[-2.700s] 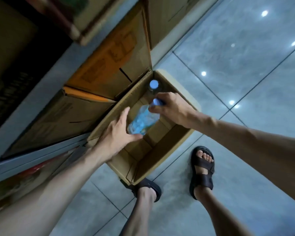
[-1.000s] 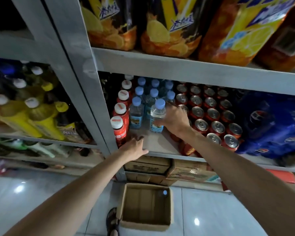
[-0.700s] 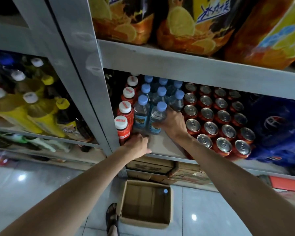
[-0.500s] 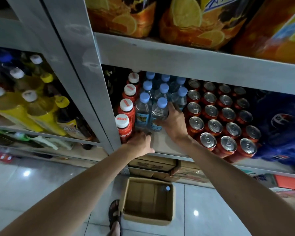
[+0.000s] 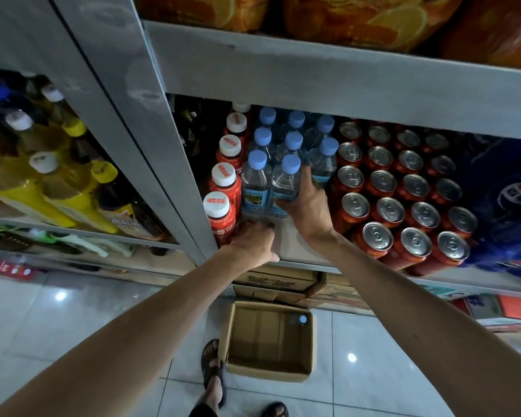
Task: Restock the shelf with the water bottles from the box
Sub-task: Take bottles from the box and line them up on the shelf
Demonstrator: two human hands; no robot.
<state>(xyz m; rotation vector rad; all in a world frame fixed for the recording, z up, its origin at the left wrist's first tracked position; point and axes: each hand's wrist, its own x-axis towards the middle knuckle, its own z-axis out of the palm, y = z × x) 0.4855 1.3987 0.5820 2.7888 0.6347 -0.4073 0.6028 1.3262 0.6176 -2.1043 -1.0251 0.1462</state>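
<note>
Several clear water bottles with blue caps stand in rows on the grey shelf (image 5: 292, 240). My right hand (image 5: 309, 206) grips the front right water bottle (image 5: 285, 183), which stands upright, thumb on its label and fingers up its right side. Beside it stands the front left bottle (image 5: 253, 185). My left hand (image 5: 253, 243) rests on the shelf's front, its fingertips at that bottle's base. The open cardboard box (image 5: 268, 375) lies on the floor below, with one blue-capped bottle (image 5: 303, 319) in its far right corner.
Red bottles with white caps (image 5: 223, 188) line the left of the water. Red cans (image 5: 403, 206) fill the right, then blue soda packs (image 5: 509, 200). A grey post (image 5: 139, 130) divides off yellow bottles (image 5: 42, 188). Flat cartons (image 5: 277, 281) lie under the shelf. My sandalled foot (image 5: 212, 371) stands beside the box.
I lifted a bottle out of the box and set it on the shelf. My right hand has slid it back beside the front left bottle; my left hand moved up to that bottle's base.
</note>
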